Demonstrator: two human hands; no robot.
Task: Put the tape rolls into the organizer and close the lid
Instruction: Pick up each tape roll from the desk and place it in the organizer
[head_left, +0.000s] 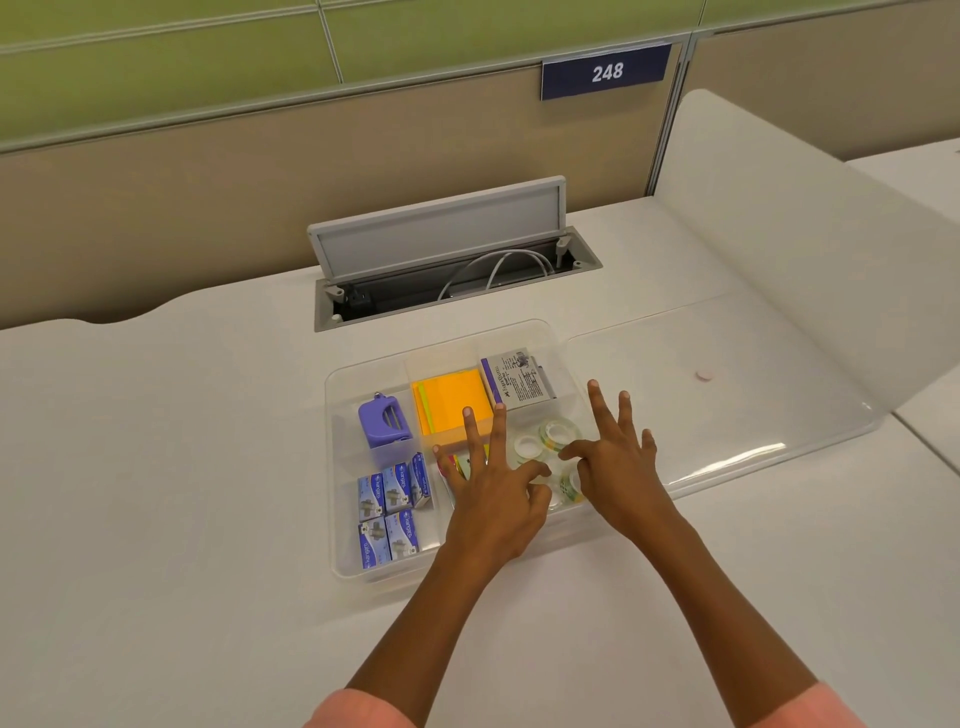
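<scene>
Both hands, left hand (488, 499) and right hand (618, 467), hover fingers-spread over the organizer (363, 566), seemingly settling tape rolls (540, 441) before closing the lid (727, 374).

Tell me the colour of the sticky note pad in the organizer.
Orange, seen in the head view: the sticky note pad.

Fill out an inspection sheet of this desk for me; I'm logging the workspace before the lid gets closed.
Surface: white desk, one small pinkish spot.
Job's things: clear organizer open, lid lying flat to its right; tape rolls in the near right compartment.
Clutter: purple sharpener, orange sticky notes, blue staple boxes, eraser pack, all inside.
Grippers: left hand and right hand over the rolls, fingers spread.
Cables: white cable in open desk hatch.
Surroundings: partition, sign 248.
</scene>
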